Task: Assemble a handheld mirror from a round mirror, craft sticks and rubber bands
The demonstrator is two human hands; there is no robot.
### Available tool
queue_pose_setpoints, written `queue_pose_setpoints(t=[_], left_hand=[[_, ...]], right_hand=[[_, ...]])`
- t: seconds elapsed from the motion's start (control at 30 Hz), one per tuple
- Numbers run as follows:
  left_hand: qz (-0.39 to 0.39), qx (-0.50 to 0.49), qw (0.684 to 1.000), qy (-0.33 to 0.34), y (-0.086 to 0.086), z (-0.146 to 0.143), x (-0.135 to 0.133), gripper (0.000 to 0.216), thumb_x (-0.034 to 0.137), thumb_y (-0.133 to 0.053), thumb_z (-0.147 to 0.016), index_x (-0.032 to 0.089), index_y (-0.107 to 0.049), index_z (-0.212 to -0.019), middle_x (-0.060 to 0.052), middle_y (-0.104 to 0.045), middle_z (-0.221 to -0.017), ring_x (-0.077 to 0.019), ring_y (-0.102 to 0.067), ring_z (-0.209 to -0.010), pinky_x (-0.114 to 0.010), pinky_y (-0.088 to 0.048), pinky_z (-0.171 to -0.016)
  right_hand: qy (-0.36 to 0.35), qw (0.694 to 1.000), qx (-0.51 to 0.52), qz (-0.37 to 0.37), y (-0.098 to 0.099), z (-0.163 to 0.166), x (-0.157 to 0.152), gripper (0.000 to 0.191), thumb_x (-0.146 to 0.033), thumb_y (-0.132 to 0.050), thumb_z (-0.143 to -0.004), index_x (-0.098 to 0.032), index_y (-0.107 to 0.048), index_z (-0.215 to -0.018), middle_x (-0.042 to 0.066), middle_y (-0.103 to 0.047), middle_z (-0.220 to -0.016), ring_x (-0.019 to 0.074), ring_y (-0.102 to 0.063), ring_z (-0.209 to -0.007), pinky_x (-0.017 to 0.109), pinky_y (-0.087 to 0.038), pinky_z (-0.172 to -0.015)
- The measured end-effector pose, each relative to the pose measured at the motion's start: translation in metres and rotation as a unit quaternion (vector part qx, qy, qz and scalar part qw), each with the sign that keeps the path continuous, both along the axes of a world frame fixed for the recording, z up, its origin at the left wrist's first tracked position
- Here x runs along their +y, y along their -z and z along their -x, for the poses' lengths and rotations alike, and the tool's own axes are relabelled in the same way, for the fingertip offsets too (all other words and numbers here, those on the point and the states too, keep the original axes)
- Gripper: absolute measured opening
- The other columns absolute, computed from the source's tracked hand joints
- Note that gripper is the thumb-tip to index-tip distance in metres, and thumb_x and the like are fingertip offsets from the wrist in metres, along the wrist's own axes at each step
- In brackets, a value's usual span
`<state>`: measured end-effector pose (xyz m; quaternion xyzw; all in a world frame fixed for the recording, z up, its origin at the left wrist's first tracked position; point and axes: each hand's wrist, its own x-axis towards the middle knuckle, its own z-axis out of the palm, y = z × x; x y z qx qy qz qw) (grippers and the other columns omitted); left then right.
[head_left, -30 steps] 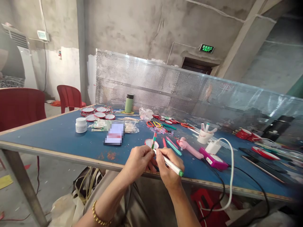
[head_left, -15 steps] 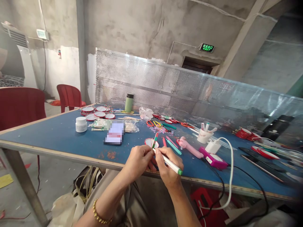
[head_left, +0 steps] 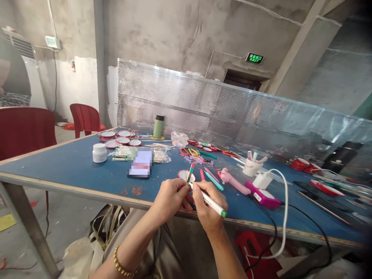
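Observation:
Between the fingers of my left hand [head_left: 172, 195] is a thin flat stick [head_left: 191, 171], coloured in red, white and green bands, its tip pointing up. My right hand [head_left: 209, 203] grips a white marker [head_left: 213, 204] with a green end, like a pen. The marker's tip meets the lower part of the stick near my left fingertips, though the exact contact is hidden. Both hands are over the front edge of the blue table [head_left: 95, 178]. Just behind them lies a round white disc with a red rim [head_left: 183, 175].
Pink and teal markers [head_left: 214, 180] lie right of the disc, beside a pink handheld device [head_left: 236, 183] and a purple box [head_left: 264, 198] with cables. A phone [head_left: 141, 162], white jar [head_left: 99, 153] and green bottle [head_left: 158, 126] stand or lie farther left. Perforated metal panel [head_left: 186, 104] borders the back.
My right hand and the marker have shifted slightly to the right and down. The left hand and the stick stay nearly where they were.

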<state>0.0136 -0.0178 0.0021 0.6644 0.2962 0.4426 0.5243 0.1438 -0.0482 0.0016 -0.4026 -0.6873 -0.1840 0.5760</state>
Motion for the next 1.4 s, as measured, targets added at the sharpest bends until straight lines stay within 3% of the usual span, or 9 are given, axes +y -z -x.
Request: queue_pose_setpoints(t=[0.83, 1.1, 1.4], left_hand=[[-0.013, 0.013, 1.0, -0.013, 0.0022, 0.0007, 0.0015, 0.03, 0.04, -0.047, -0.088, 0.019, -0.053, -0.068, 0.0, -0.062, -0.053, -0.0159, -0.067, -0.05, -0.018, -0.044, -0.043], [0.045, -0.034, 0.998, 0.023, 0.0022, 0.0012, 0.0006, 0.027, 0.041, -0.052, -0.086, 0.016, -0.055, -0.077, -0.003, -0.067, -0.062, -0.0156, -0.068, -0.05, -0.017, -0.043, -0.041], [0.039, -0.032, 0.998, 0.024, 0.0009, 0.002, 0.0009, 0.032, 0.046, -0.054, -0.086, 0.016, -0.055, -0.074, 0.0, -0.063, -0.056, -0.0145, -0.066, -0.049, -0.018, -0.044, -0.044]], right_hand=[[0.003, 1.0, -0.015, -0.005, 0.0003, 0.001, 0.0028, 0.013, -0.02, -0.057, -0.091, -0.019, -0.062, -0.079, -0.001, -0.066, -0.064, 0.012, -0.061, -0.052, 0.023, -0.047, -0.053], [0.027, 0.999, 0.014, -0.016, 0.0008, 0.0003, 0.0011, 0.016, -0.021, -0.055, -0.092, -0.02, -0.061, -0.078, -0.001, -0.066, -0.063, 0.0122, -0.06, -0.051, 0.023, -0.048, -0.053], [-0.008, 1.0, 0.005, -0.009, 0.0007, 0.0012, 0.0027, 0.014, -0.019, -0.056, -0.091, -0.019, -0.061, -0.078, -0.001, -0.067, -0.064, 0.0121, -0.06, -0.052, 0.024, -0.047, -0.053]])
